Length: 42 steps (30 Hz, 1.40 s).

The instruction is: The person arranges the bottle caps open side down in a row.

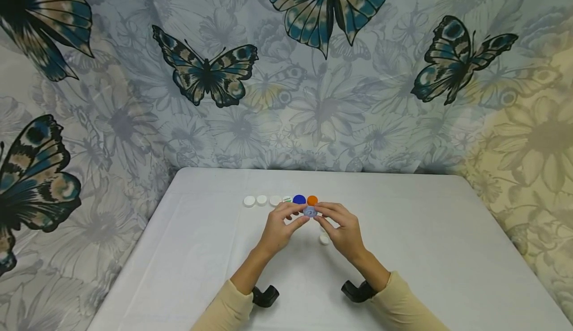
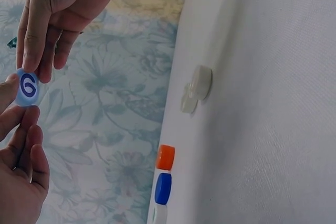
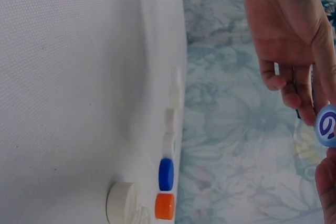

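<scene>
- Soft, even light bathes the white table [image 1: 197, 261], head view.
- Wrist views dimmer; diffuse shadow [image 2: 215, 174] at 5 o'clock in the left.
- Right wrist: pale caps [image 3: 170, 120] blur toward 12 o'clock of the blue cap [image 3: 166, 174].

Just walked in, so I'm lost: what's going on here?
A person's left hand and right hand hold a light blue disc above a white table. Beyond it, a row runs from white discs at left to a blue disc and an orange disc; two more white pieces lie nearer the person.
</scene>
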{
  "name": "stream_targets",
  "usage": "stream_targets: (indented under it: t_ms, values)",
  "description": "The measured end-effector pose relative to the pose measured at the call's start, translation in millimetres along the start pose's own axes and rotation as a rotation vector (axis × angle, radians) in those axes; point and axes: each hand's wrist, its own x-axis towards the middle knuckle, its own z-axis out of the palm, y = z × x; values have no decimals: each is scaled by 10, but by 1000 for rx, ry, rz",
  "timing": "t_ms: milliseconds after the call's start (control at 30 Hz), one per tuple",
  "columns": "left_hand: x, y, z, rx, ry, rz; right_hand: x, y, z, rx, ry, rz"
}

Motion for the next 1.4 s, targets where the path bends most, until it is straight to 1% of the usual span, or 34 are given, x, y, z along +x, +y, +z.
stream_targets:
  t_ms: [233,333,433,567,667,800,900,1033,1167,1267,1400]
  values:
    - [-11,-27,29,23,4,-18,9,10,3,-20,11,-6]
    - [-17,-30,37,11,12,-25,-11,27,18,7,11,9]
    - [-24,-27,44,3,21,-27,-40,29,19,26,-16,41]
    - [-34,-21,44,-12,32,-36,-53,-5,0,22,-85,102]
    - [-31,-22,27,-16,8,-43,-53,-18,-22,25,-125,143]
    - [-23,-14,-10,-6,-70,-32,-56,-11,-49,30,-134,174]
    - [-21,0,-28,-2,-102,-29,-45,-18,-60,33,-139,190]
    - [-24,9,-29,-5,-94,-32,-20,-26,-64,31,-160,221]
    - [-20,11,-27,-3,-88,-42,13,-56,-69,36,-163,243]
    - [-13,9,-30,8,-97,-50,77,-159,-92,51,-162,248]
    - [-8,-7,-35,27,-101,-40,176,-332,-141,61,-170,248]
